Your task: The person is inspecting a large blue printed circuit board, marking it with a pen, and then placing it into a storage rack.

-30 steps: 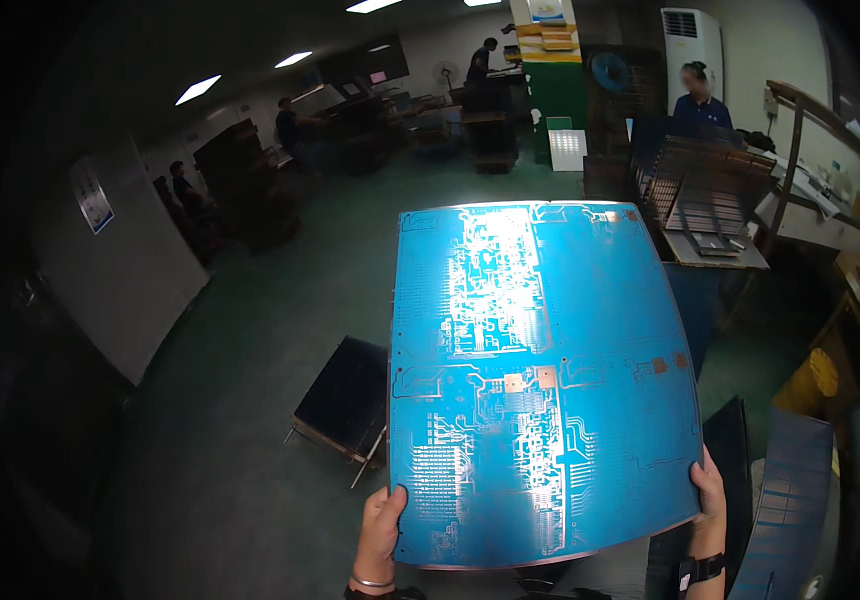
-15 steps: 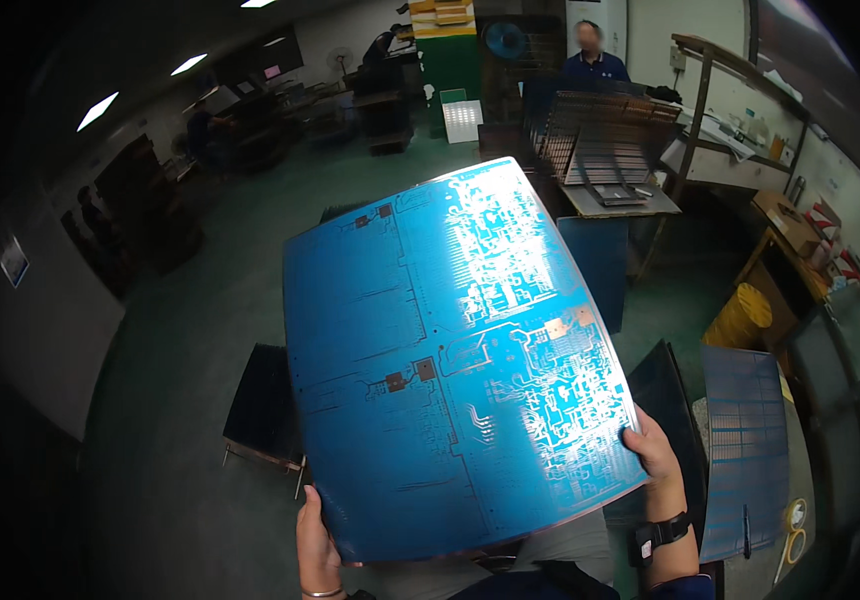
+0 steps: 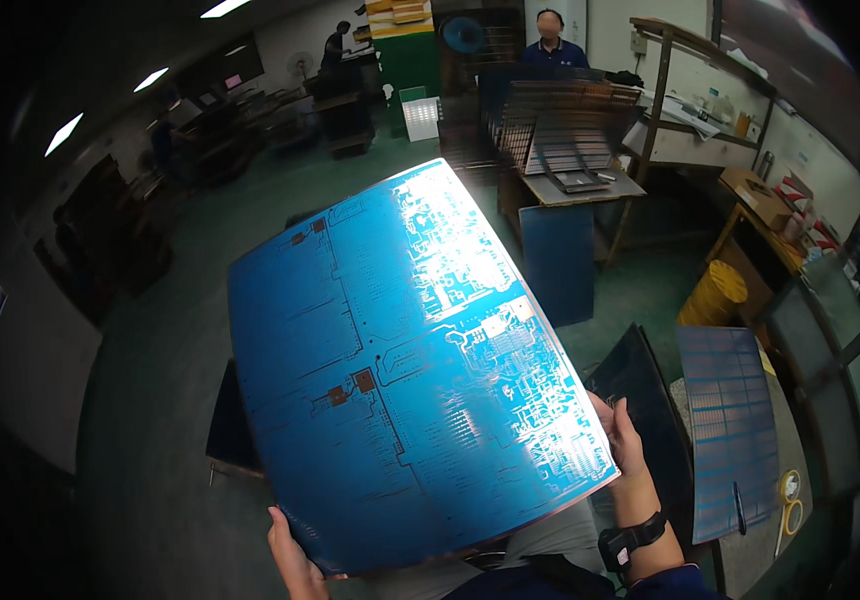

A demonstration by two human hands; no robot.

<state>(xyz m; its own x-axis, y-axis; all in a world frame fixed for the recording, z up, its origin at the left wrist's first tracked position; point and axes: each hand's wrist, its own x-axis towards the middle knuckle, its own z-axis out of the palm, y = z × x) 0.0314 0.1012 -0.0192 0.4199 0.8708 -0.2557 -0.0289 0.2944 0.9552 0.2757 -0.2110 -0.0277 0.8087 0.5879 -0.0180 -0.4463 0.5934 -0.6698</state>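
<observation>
A large, thin blue circuit board panel (image 3: 350, 440) with copper-coloured edges is held up tilted before me, glare washing out the circuit pattern on its right side. At its lower left corner is my left hand (image 3: 293, 558), closed on the edge with the fingers partly hidden behind. On the right edge, near the lower corner, my right hand (image 3: 625, 440) supports the panel. Its thumb stands up beside the edge, and some of its fingers go out of sight behind the board.
At right, another blue panel (image 3: 728, 430) lies on a table with a pen (image 3: 740, 508) and yellow tape rolls (image 3: 792, 515). Dark panels (image 3: 640, 390) lean beside it. A yellow bin (image 3: 715, 293), a rack of panels (image 3: 570, 125) and a person (image 3: 555, 45) are farther off.
The panel and both hands have shifted left in view, as has the background. My right thumb has come off the panel's face and now stands beside its edge.
</observation>
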